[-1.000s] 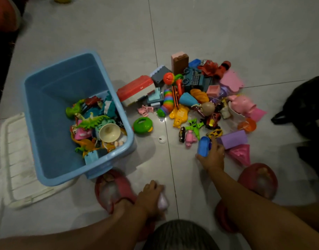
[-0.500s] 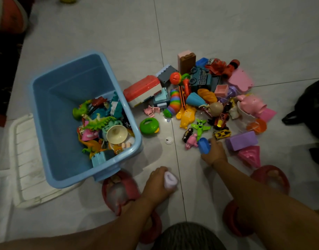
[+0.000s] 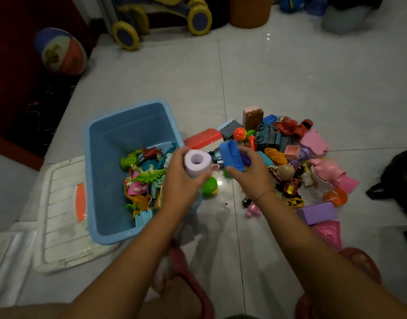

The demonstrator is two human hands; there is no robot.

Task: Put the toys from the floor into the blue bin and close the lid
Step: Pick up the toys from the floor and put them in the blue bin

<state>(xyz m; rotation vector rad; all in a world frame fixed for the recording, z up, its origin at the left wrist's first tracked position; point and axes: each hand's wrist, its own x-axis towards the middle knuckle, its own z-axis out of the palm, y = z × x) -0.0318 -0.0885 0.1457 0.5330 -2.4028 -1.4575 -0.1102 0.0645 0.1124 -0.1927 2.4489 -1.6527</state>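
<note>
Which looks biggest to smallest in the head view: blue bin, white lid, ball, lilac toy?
1. blue bin
2. white lid, partly under the bin, so possibly larger
3. ball, though farther away
4. lilac toy in the left hand

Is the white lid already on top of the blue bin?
No, the blue plastic bin is open with toys showing inside, and the white slatted lid lies on the floor partly under the bin.

The left hand (image 3: 181, 180) covers the near right rim of the blue bin (image 3: 110, 143) and some toys inside. The black bag (image 3: 400, 180) at right is cut off by the edge.
</note>
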